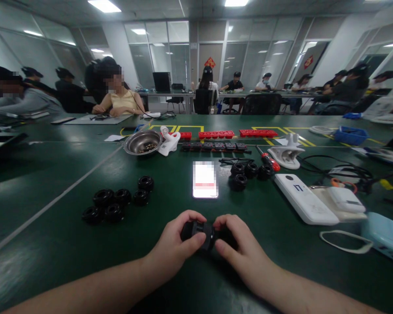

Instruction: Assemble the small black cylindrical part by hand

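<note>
My left hand [185, 240] is wrapped round a black ribbed cylindrical part [201, 230], low over the green table. My right hand [236, 242] has its thumb and fingers curled at the right end of that same part. Part of it is hidden behind my fingers. Just beyond my hands lies a phone [205, 181] with its screen lit. Several black ring-shaped parts [114, 212] lie to the left. Another group of black rings [239, 181] sits right of the phone, beside a red-handled screwdriver [271, 161].
Behind the phone stand a metal bowl [143, 143] with small brass-coloured pieces, a black strip of blocks [216, 147] and red racks [216, 134]. White power banks [304, 200], cables and a light-blue case [384, 235] lie at right. Other people sit at tables around.
</note>
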`<state>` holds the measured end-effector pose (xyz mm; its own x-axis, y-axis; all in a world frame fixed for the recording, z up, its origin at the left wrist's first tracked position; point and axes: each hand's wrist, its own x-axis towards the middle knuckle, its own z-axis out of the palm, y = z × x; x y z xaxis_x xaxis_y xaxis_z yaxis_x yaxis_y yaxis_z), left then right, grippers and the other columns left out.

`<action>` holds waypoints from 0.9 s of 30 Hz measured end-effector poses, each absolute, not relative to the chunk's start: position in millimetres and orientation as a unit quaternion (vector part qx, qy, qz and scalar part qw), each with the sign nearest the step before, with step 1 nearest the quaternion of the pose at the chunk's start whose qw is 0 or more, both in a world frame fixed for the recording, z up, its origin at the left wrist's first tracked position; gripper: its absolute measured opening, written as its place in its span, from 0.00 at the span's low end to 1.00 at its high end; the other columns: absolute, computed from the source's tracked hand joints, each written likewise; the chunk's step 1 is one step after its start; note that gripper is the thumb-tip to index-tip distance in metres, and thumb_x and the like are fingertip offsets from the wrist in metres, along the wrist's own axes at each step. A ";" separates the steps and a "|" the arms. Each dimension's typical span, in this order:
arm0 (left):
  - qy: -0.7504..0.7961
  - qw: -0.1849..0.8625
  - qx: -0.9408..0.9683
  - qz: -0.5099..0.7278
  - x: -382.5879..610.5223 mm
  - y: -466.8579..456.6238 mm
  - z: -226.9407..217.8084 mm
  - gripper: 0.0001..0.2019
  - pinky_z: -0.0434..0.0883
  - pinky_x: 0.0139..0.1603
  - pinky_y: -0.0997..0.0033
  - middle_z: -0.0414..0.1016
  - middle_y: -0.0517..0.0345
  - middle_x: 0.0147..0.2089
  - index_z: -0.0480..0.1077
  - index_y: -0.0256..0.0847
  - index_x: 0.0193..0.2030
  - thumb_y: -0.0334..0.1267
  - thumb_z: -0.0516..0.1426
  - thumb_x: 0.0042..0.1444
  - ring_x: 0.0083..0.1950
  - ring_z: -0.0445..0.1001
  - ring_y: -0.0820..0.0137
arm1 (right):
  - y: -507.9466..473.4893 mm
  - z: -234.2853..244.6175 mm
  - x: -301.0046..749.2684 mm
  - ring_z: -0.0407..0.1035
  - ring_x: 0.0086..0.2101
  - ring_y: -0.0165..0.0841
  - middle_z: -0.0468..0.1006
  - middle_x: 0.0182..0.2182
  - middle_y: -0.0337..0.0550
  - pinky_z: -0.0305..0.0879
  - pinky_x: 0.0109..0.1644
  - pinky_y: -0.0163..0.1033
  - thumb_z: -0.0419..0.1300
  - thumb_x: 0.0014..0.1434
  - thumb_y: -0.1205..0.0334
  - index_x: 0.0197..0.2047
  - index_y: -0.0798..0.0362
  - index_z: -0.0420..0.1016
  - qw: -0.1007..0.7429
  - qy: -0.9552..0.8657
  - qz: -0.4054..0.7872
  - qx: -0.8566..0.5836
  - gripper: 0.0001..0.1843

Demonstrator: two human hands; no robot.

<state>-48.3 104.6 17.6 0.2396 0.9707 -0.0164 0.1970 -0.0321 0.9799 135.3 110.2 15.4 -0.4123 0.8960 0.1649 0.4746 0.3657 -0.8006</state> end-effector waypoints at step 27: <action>0.438 0.481 0.669 0.359 -46.6 99.9 16.7 0.16 0.64 0.45 0.67 0.70 0.57 0.45 0.64 0.44 0.45 0.42 0.58 0.49 0.45 0.68 0.65 | 112.5 15.4 134.7 0.60 0.33 0.34 0.67 0.29 0.41 0.55 0.41 0.44 0.35 0.61 0.40 0.26 0.53 0.65 0.279 -0.809 0.324 -0.403 0.30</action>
<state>-46.6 99.9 16.7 0.3589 0.9315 0.0592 0.2404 -0.1535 0.9585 134.7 112.5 15.4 -0.5195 0.8328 0.1910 0.4707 0.4655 -0.7495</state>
